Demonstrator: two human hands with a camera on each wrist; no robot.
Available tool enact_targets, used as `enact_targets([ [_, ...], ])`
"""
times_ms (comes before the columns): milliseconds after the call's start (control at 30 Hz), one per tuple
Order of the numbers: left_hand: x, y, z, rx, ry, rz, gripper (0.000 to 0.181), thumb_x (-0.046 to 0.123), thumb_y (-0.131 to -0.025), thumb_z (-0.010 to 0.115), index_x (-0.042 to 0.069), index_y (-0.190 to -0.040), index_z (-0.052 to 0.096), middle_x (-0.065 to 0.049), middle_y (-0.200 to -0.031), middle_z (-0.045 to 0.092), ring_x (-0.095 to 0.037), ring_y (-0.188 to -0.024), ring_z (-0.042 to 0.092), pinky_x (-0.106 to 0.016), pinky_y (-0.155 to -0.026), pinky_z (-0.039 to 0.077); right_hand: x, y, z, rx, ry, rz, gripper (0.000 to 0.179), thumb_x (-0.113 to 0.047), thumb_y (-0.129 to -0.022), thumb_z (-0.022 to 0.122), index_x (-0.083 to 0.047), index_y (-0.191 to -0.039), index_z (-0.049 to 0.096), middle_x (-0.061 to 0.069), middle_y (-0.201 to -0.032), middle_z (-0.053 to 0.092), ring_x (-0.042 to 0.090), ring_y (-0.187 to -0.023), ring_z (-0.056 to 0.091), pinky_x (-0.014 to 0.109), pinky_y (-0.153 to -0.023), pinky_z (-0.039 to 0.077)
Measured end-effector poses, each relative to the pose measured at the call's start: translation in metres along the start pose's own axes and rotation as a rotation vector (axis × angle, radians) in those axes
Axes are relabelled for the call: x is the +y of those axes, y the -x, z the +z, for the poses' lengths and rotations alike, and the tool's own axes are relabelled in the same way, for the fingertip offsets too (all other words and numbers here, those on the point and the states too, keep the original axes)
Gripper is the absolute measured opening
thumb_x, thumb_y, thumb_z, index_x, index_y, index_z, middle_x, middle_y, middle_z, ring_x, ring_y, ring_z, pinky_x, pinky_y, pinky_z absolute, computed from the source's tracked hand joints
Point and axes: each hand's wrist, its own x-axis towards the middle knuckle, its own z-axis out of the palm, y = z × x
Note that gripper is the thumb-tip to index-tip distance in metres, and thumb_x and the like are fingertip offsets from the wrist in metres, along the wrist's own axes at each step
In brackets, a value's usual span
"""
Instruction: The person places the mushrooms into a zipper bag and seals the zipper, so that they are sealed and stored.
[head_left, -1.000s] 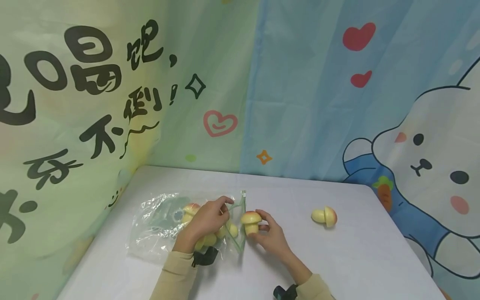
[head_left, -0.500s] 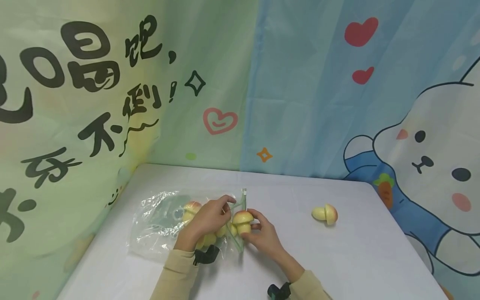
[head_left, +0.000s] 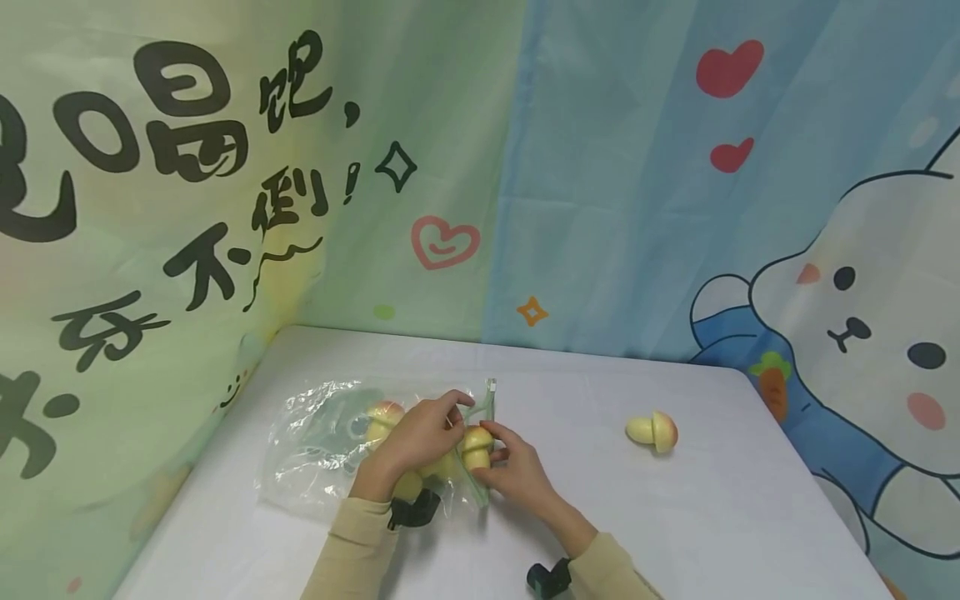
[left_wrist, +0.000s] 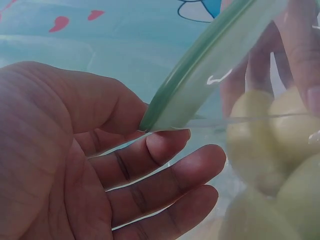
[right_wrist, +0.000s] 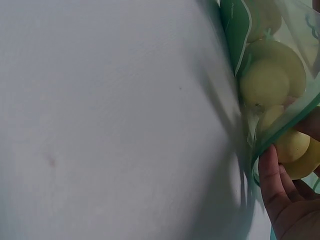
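Note:
A clear zip bag [head_left: 300,467] with a green closure strip [left_wrist: 182,75] lies on its side, several yellow toy mushrooms [right_wrist: 265,82] inside. My left hand [head_left: 426,429] reaches over the bag and pinches the strip between thumb and forefinger, its other fingers loosely bent in the left wrist view. At the bag's mouth, my right hand [head_left: 521,475] holds a toy mushroom [head_left: 476,446] with an orange-tinged cap, upright, by its right side. In the right wrist view, this hand's fingers are right at the green edge, with the mushroom partly behind the bag's film.
Another toy mushroom [head_left: 652,431] lies on its side on the white table [head_left: 720,517], to the right of both hands. Behind the table hangs a printed curtain [head_left: 600,208] with hearts, lettering and a rabbit.
My right hand has moved left with its mushroom, from just outside the green strip into the bag's mouth. The left hand keeps its pinch on the strip, nearly still.

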Motion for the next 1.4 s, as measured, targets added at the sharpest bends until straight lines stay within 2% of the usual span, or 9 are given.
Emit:
enact_targets([
  [167,-0.001,-0.001,0.001,0.006,0.002,0.001,0.035,0.009,-0.091,0.059,0.008,-0.126,0.058,0.004,-0.084,0.063,-0.008,-0.059,0.05,-0.026,-0.058,0.044,-0.004,-0.003,0.004,-0.039,0.011,0.007,0.069,0.001,-0.075,0.078,-0.002,-0.138,0.049,0.02,-0.127,0.056,0.027,-0.091,0.065,0.022,-0.068,0.053],
  [467,0.0,-0.002,0.0,0.018,-0.01,-0.018,0.038,0.01,-0.089,0.06,0.01,-0.127,0.058,0.004,-0.085,0.064,-0.008,-0.064,0.053,-0.026,-0.059,0.045,-0.005,0.0,0.006,-0.085,-0.032,0.056,0.075,-0.01,-0.078,0.079,-0.003,-0.144,0.043,0.023,-0.131,0.055,0.025,-0.095,0.067,0.026,-0.07,0.055],
  [733,-0.001,-0.003,0.0,0.002,-0.015,-0.029,0.038,0.012,-0.09,0.059,0.01,-0.128,0.058,0.004,-0.085,0.064,-0.008,-0.064,0.053,-0.026,-0.058,0.045,0.0,0.006,0.001,-0.03,-0.028,0.055,0.07,-0.003,-0.079,0.076,-0.002,-0.141,0.045,0.025,-0.131,0.055,0.03,-0.097,0.067,0.023,-0.07,0.054],
  [967,-0.001,-0.001,0.0,0.0,-0.008,-0.036,0.037,0.013,-0.091,0.059,0.011,-0.127,0.058,0.004,-0.086,0.064,-0.008,-0.065,0.054,-0.027,-0.06,0.046,0.003,0.012,-0.007,0.033,-0.015,0.076,0.066,-0.011,-0.08,0.079,-0.002,-0.138,0.048,0.022,-0.129,0.058,0.03,-0.095,0.067,0.023,-0.067,0.054],
  [1133,-0.001,-0.001,-0.001,0.005,0.0,-0.043,0.038,0.012,-0.091,0.06,0.009,-0.128,0.058,0.004,-0.086,0.064,-0.009,-0.068,0.055,-0.029,-0.064,0.047,0.006,0.016,-0.016,0.079,-0.019,0.117,0.062,-0.015,-0.082,0.078,-0.007,-0.137,0.051,0.015,-0.129,0.06,0.028,-0.096,0.066,0.023,-0.068,0.053],
  [1400,-0.001,-0.001,-0.002,0.005,-0.002,-0.049,0.037,0.012,-0.09,0.06,0.009,-0.127,0.058,0.004,-0.085,0.063,-0.009,-0.067,0.054,-0.028,-0.062,0.046,0.019,0.018,-0.038,0.155,-0.019,0.15,0.057,-0.011,-0.081,0.078,-0.009,-0.134,0.057,0.011,-0.129,0.061,0.029,-0.1,0.065,0.024,-0.067,0.055],
])
